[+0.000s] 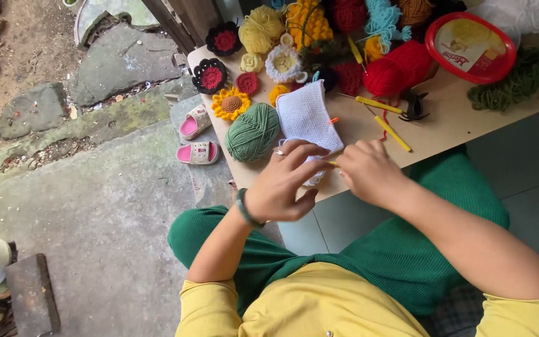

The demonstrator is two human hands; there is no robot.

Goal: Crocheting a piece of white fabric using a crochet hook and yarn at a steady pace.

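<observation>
Round red-rimmed yellow tub lid (470,45), table's far-right.

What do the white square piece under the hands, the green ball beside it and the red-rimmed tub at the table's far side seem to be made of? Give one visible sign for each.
White square piece: crocheted yarn, matte; rows of small stitches show.
Green ball: wound yarn, soft-looking; criss-crossing strands show.
Red-rimmed tub: probably plastic; its smooth lid and rim look glossy.

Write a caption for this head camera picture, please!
Both hands, left hand and right hand, work a white crocheted piece beside green yarn.
</observation>
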